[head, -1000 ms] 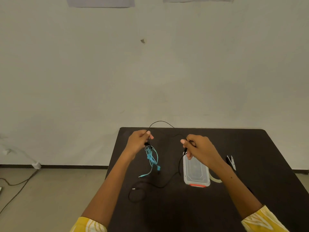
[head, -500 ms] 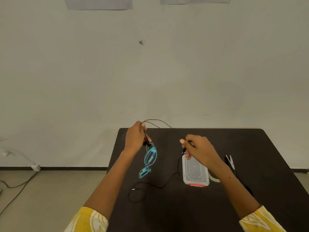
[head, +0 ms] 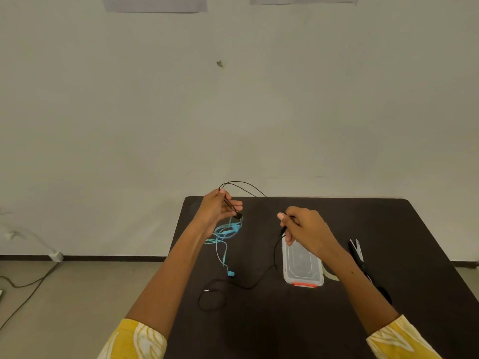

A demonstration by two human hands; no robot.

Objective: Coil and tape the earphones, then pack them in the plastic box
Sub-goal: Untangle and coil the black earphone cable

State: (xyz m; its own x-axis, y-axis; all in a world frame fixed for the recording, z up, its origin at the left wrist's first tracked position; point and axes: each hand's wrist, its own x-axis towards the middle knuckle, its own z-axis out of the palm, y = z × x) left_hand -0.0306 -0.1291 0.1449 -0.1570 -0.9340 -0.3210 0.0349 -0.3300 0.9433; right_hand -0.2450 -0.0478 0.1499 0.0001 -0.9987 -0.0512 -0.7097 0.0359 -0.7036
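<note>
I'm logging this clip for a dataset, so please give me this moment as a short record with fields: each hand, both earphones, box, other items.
left hand: raised, pinches the black earphones' cable near the buds
right hand: pinches the same cable farther along
black earphones: uncoiled; cable arcs between the hands, the rest trails over the table to the plug
blue earphones: loose tangle on the table under the left hand
plastic box: clear, orange latch, lies below the right hand
scissors: right of the right forearm
tape: pale strip beside the box, partly hidden
</note>
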